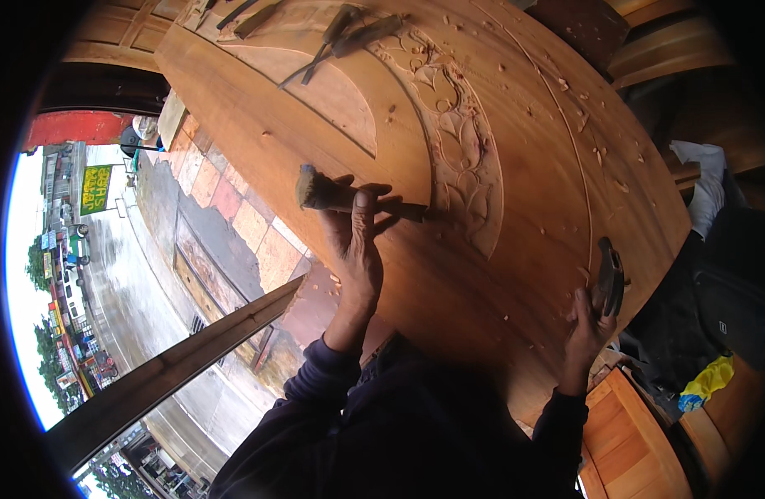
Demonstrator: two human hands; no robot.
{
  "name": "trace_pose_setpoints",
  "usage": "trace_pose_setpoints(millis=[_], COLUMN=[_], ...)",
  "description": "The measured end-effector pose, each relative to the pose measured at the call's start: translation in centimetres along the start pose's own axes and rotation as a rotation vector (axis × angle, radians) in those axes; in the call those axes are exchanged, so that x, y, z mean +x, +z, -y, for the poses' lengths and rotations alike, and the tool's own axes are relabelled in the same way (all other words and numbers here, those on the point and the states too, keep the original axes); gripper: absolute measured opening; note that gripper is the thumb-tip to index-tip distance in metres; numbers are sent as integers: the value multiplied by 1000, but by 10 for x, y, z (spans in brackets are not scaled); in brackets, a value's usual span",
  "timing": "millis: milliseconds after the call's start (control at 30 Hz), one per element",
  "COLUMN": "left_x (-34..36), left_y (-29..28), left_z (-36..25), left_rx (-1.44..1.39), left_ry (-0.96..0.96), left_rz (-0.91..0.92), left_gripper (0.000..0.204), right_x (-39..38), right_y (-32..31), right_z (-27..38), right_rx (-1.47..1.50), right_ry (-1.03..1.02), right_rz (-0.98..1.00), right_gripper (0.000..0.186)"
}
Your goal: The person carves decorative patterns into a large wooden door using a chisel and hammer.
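Observation:
My left hand point(359, 249) is closed round a carving chisel point(328, 195), its stout, worn handle pointing left and its shank running right. I hold it over a large wooden panel point(333, 154), beside a band of carved leaf and scroll relief point(457, 133). At the panel's right side, my right hand point(589, 333) grips a hammer point(609, 281) with its dark head upward. The hammer's handle is mostly hidden by my fingers. Neither tool's working end appears to touch the carving.
Several other chisels point(362, 37) lie at the panel's far end. Wood shavings point(600, 156) litter its right half. To the left are a wooden post point(175, 374), a tiled step point(229, 195) and a wet street. A black bag point(732, 287) and a yellow wrapper point(708, 381) lie at the right.

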State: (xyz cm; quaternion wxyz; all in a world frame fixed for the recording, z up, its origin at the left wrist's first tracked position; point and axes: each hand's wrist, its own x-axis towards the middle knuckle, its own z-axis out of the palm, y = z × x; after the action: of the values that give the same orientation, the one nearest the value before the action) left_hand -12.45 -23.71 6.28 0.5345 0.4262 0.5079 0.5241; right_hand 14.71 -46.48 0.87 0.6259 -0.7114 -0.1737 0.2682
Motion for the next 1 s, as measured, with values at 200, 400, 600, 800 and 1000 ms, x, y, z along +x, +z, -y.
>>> trace_pose_setpoints(millis=[200,400,600,800,1000], left_x=[59,114,119,119,118], left_y=[0,15,25,22,20], left_z=[15,49,51,57,49], left_rx=[-155,-310,-400,-450,-444], left_ry=[-74,-7,-10,-11,-79], left_rz=[-23,-46,-25,-30,-13], left_gripper=[36,28,31,34,48], right_x=[6,30,54,57,62], right_y=[13,112,183,244,288], right_z=[19,99,156,191,206], right_rx=[-131,-165,-191,-239,-217], right_ry=[6,-172,-369,-530,-691], right_rz=[17,116,241,320,455], right_gripper=[61,57,53,45,35])
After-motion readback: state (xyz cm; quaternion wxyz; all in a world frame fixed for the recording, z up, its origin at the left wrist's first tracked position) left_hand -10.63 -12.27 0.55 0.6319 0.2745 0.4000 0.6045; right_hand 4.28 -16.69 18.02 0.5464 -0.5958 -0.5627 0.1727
